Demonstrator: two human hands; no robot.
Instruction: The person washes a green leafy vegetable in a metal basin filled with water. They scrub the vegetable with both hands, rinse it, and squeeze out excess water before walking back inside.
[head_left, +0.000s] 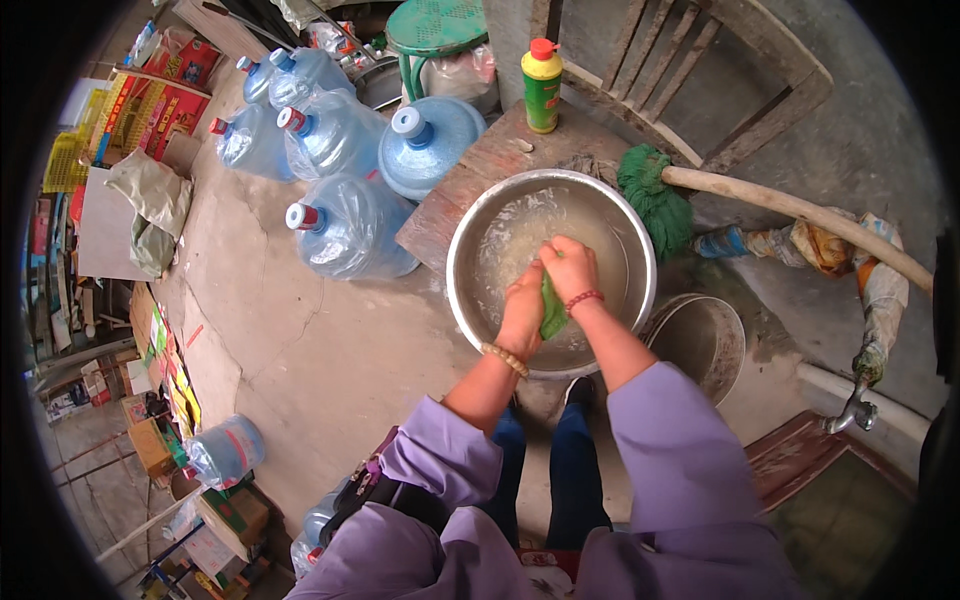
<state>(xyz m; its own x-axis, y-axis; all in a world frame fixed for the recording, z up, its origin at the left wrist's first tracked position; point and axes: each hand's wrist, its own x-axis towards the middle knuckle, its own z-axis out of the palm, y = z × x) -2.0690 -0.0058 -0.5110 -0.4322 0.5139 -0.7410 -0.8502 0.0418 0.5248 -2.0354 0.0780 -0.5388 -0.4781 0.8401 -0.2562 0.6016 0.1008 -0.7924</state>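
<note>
Both of my hands are together over a metal basin (459, 285) that holds cloudy water. Between them is a bunched green cloth (553, 306), its loose end hanging down beside my wrist. My left hand (523, 304) grips it from the left, and a beaded bracelet (505, 360) circles that wrist. Slightly farther forward, my right hand (571, 266) is closed on the cloth's upper part; a red bracelet (584, 301) is on that wrist. The fingers hide much of the cloth. The basin rests on a worn wooden table (484, 169).
A yellow-green bottle (541, 86) stands behind the basin. To the right are a green mop head (652, 199) with a wooden handle (795, 206), a bucket (724, 352) and a tap (855, 409). Several large water bottles (345, 225) stand to the left. A wooden chair (739, 127) is behind.
</note>
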